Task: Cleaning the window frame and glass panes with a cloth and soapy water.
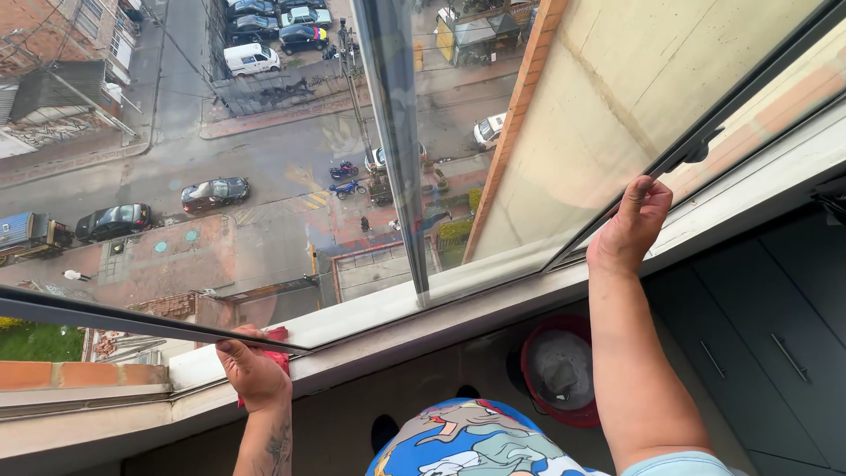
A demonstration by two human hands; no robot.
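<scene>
Two bare forearms here, the left forearm (269, 445) carrying a dark tattoo near the wrist, the right arm showing a light blue short sleeve (674, 464) at the elbow, and below, bright blue clothing (471, 441) printed with colourful cartoon figures.

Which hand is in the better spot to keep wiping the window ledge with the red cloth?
The left hand, probably. It already holds the red cloth pressed against the window ledge, under the glass edge. The right hand has no cloth; its fingers grip the dark window frame farther along.
</scene>
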